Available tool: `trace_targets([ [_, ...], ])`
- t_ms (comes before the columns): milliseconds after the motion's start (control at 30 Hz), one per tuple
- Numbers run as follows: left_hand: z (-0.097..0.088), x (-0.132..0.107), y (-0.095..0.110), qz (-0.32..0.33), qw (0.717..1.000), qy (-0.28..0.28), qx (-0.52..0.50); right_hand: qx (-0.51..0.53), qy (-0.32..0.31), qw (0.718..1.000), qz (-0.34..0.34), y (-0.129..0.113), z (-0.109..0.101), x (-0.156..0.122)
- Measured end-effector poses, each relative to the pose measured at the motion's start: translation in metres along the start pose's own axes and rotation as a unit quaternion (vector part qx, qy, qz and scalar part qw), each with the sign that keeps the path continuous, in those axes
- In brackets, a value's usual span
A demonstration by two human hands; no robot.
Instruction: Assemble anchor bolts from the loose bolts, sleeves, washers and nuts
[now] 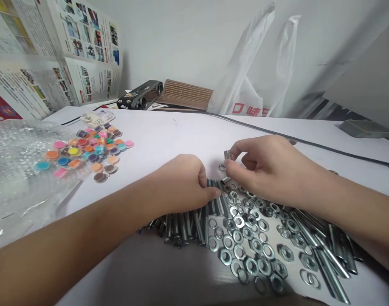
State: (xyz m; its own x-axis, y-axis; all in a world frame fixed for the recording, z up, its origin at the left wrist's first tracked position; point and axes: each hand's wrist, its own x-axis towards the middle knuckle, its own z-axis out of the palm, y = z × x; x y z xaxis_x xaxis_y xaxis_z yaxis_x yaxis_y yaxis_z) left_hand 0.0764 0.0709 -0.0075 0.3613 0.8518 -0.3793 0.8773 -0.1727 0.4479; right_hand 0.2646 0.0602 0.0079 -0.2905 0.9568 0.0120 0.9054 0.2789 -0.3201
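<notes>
My right hand (267,163) pinches a short metal sleeve (228,155) between thumb and fingertips, just above the table. A thin ring washer (221,167) lies below it. My left hand (188,185) is curled over a row of metal bolts (183,227), its thumb touching the upper ends of some metal tubes (218,206). Its other fingertips are hidden, so what they hold does not show. Between and below the hands spread many loose washers and nuts (252,266). More metal tubes (333,257) lie in a pile under my right forearm.
Colourful small capped pots (74,151) lie at the left beside a clear plastic bag (19,170). A printed sheet (86,51) stands behind them. At the back are a black device (140,95), a bamboo mat (185,94), a white carrier bag (245,91) and a dark cable (261,126).
</notes>
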Motion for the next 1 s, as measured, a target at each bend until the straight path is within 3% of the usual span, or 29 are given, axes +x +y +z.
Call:
trace_targets([
  [267, 0.000, 0.001, -0.008, 0.022, 1.000, 0.019, -0.002, -0.014, 0.011, 0.999, -0.026, 0.008, 0.004, 0.002],
  [433, 0.018, 0.003, -0.007, 0.018, 0.993, 0.118, -0.009, 0.010, -0.013, 1.000, -0.001, -0.005, -0.002, 0.001],
  [567, 0.020, 0.006, -0.009, 0.004, 0.995, 0.084, -0.058, 0.053, -0.071, 0.995, 0.037, -0.018, -0.008, 0.001],
  [700, 0.007, 0.006, -0.010, 0.019, 0.984, 0.060, -0.167, 0.149, -0.080, 0.985, 0.045, -0.011, -0.010, 0.007],
  [800, -0.002, 0.008, -0.011, 0.076, 0.966, 0.134, -0.206, 0.205, -0.037, 0.976, 0.061, 0.001, -0.012, 0.013],
  [900, -0.004, 0.013, -0.014, 0.141, 0.948, 0.235, -0.162, 0.225, 0.017, 0.973, 0.056, 0.009, -0.010, 0.017],
  [1000, 0.000, 0.019, -0.019, 0.171, 0.940, 0.259, -0.139, 0.276, 0.011, 0.961, 0.008, 0.014, -0.004, 0.020],
])
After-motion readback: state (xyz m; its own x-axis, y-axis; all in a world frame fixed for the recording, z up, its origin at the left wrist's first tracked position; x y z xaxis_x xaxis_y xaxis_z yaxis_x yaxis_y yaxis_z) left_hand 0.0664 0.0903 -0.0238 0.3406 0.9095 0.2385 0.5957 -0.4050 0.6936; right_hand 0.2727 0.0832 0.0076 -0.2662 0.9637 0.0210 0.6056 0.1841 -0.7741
